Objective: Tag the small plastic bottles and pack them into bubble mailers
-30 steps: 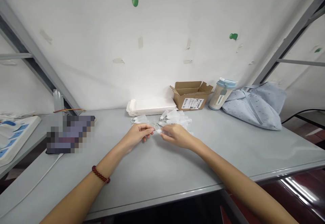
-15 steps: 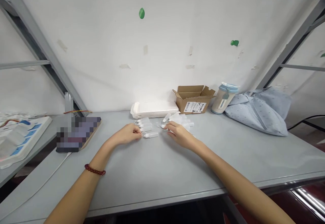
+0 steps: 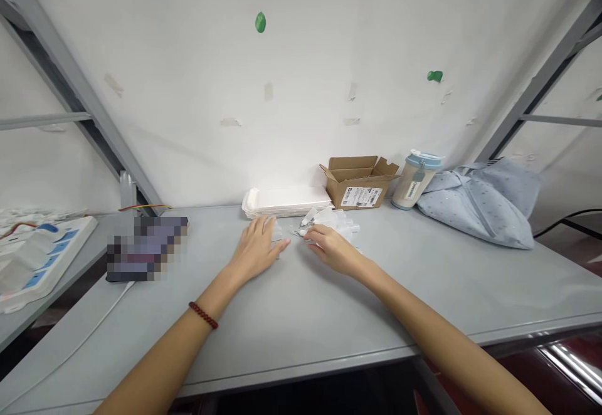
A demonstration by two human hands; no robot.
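Note:
My left hand [image 3: 256, 249] lies flat on the grey table [image 3: 301, 315], fingers stretched out over a small group of clear plastic vials, which it mostly hides. A dark red bead bracelet [image 3: 203, 315] circles that wrist. My right hand [image 3: 329, 246] rests just right of it, fingers curled at the near edge of a pile of clear vials [image 3: 332, 219]. Whether it grips one is hidden.
A stack of white trays [image 3: 286, 200] lies by the wall, then an open cardboard box [image 3: 358, 183], a blue-lidded cup [image 3: 414, 180] and a pale blue cloth bag [image 3: 480, 205]. A blurred dark object [image 3: 145, 247] with a white cable lies left. A blue-and-white board [image 3: 32, 258] sits far left.
My left hand let go of a vial, moved forward and opened flat over the row of vials. My right hand stayed at the pile.

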